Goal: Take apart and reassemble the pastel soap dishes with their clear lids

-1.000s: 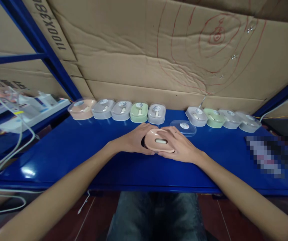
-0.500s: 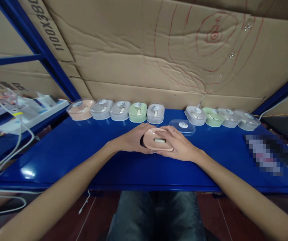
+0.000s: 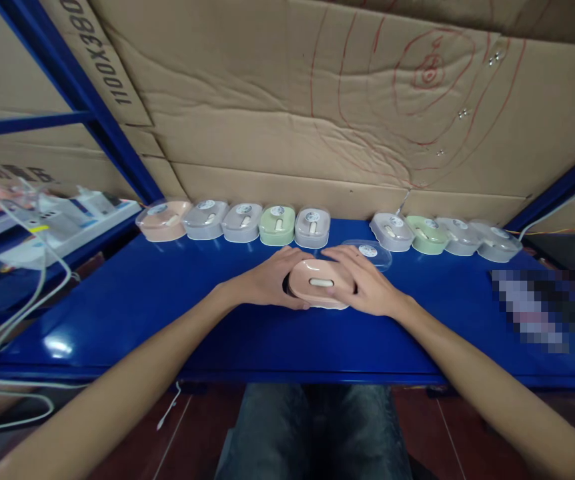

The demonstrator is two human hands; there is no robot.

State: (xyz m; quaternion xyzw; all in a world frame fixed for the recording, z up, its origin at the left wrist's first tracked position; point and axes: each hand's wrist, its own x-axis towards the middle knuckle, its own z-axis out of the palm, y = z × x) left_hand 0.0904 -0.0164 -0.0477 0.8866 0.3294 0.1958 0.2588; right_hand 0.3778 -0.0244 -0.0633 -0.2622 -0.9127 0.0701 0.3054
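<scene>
A rounded peach-pink plastic box (image 3: pixel 312 272) with a white oblong piece in the middle of its top sits at the centre of the blue table. My left hand (image 3: pixel 272 280) is curved round its left end, fingers behind and thumb at the front. Around the right end curves my right hand (image 3: pixel 370 280), its thumb near the white piece and its fingers at the far edge. Just behind the right hand lies a clear plastic cover (image 3: pixel 380 255) with a round label, partly hidden by that hand.
Along the back of the blue table (image 3: pixel 142 313) stand two rows of covered boxes, grey, green (image 3: pixel 277 225) and peach (image 3: pixel 163 221). A blurred-out object (image 3: pixel 532 310) lies at the right. White cables (image 3: pixel 42 267) and power strips (image 3: pixel 67 227) are at the left. Cardboard (image 3: pixel 242 100) walls the back.
My right thumb has shifted from the box's front edge onto its top, and that hand sits slightly further right. More of the box's front and right side shows. The left hand stays round it.
</scene>
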